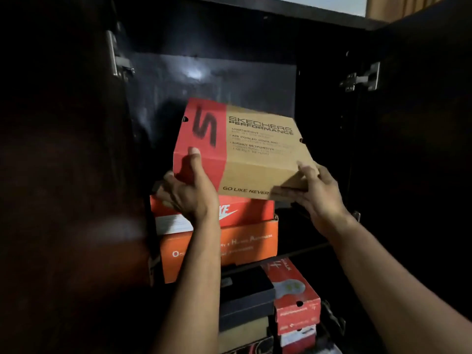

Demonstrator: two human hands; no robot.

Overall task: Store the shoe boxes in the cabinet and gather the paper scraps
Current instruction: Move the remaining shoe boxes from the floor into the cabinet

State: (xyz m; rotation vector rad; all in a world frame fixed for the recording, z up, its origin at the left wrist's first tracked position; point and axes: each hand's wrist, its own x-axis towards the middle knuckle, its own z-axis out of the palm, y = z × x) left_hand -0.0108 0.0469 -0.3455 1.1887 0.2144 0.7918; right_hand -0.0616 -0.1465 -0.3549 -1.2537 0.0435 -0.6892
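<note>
A red and tan Skechers shoe box (pixel 252 152) is held tilted in the middle of the open dark cabinet (pixel 217 72). My left hand (pixel 189 190) grips its red near-left corner, thumb on the lid. My right hand (pixel 319 192) holds the near-right corner from the side and below. The box hovers just above an orange Nike box (pixel 242 212), which sits on a larger orange box (pixel 245 247) on the upper shelf. No paper scraps are in view.
Both cabinet doors (pixel 421 149) stand open at left and right, with metal hinges (pixel 362 77). On the lower shelf sit a black box (pixel 245 295), a red box (pixel 293 300) and others beneath. Dark free space lies right of the orange stack.
</note>
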